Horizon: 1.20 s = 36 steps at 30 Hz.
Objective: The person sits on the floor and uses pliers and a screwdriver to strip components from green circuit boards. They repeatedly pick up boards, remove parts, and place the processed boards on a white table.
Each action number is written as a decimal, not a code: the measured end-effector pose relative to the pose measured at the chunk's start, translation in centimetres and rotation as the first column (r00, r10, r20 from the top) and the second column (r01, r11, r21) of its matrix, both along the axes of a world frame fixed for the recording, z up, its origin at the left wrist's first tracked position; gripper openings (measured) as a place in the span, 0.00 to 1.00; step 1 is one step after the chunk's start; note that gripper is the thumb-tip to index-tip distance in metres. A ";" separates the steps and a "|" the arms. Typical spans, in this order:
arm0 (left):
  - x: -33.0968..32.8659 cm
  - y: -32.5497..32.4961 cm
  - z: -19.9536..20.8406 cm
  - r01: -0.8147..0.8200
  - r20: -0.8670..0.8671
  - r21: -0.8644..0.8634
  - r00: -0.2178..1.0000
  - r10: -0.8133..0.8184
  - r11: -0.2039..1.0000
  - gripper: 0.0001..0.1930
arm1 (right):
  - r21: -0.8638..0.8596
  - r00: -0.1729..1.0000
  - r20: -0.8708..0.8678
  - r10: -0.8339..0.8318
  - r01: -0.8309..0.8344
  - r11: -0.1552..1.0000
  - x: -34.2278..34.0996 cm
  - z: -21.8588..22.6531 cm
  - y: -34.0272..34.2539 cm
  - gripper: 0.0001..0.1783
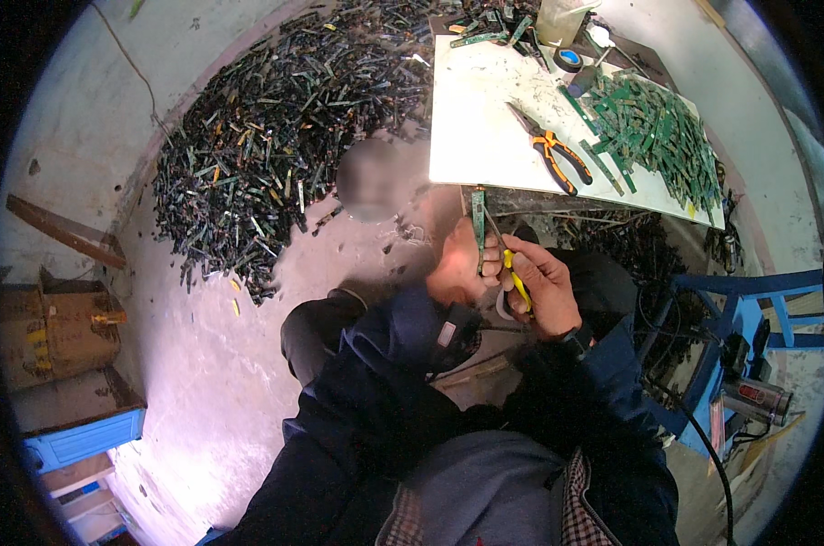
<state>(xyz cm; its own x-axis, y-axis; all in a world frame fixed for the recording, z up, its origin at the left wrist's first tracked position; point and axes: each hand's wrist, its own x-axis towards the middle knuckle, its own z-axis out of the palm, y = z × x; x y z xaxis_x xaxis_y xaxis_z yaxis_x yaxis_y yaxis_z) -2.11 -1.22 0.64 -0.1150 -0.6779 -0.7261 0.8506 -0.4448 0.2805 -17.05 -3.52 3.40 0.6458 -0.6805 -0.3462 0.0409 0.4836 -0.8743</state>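
Bench entry: one green strip, one yellow-handled tool, two busy hands

Head view.
- Your left hand (457, 266): fingers closed round a green strip (478, 223), which stands out toward the far side, just off the near edge of the white board (477, 114).
- Your right hand (547, 284): clenched on a yellow-handled tool (517, 278), slim, its metal end beside the strip. Whether metal touches strip, you cannot tell here.
- Step in hand, as judged: working the strip's parts with the tool. The next move seems to call for a steady left hold and careful placing of the tool's tip.
- Strip: narrow, flat, stiff-looking, green with darker patches.
- Board: smooth, pale, straight-edged, scuffed with dark specks.
- On it: pliers (557, 160), dark metal nose, curved orange-and-black grips; to their right, a pile of green strips (658, 136), thin, flat and overlapping; on the far side, a black tape roll (568, 60), ring-shaped with a blue centre.
- Far left, on the floor (198, 341): a heap of dark strips (266, 136), tangled, some glinting.
- Right: a blue frame (748, 284), its paint worn.
- Left: a cardboard box (83, 320), brown, creased.
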 end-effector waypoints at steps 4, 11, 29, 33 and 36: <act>-0.5 0.0 -0.3 -0.024 0.037 -0.006 0.999 0.024 1.000 0.34 | -0.049 1.000 0.007 -0.005 0.005 0.999 0.1 0.1 0.1 0.19; -0.3 -0.6 -0.2 -0.123 0.061 0.062 0.991 0.119 0.991 0.34 | 0.007 0.998 0.064 -0.017 0.017 1.000 0.0 -0.3 0.8 0.17; -1.2 -0.4 -0.9 -0.122 0.218 0.037 0.970 0.111 0.992 0.24 | 0.083 0.999 0.005 -0.048 0.048 0.995 0.2 0.7 0.0 0.17; -1.5 -0.5 -0.2 -0.162 0.317 0.041 0.938 0.141 0.986 0.26 | 0.146 0.997 -0.019 -0.081 0.083 0.986 0.9 1.5 0.1 0.16; -1.7 -0.3 -0.7 -0.133 0.250 -0.033 0.959 0.137 0.991 0.29 | -0.101 0.997 -0.062 -0.053 0.047 0.994 0.6 0.6 -0.3 0.16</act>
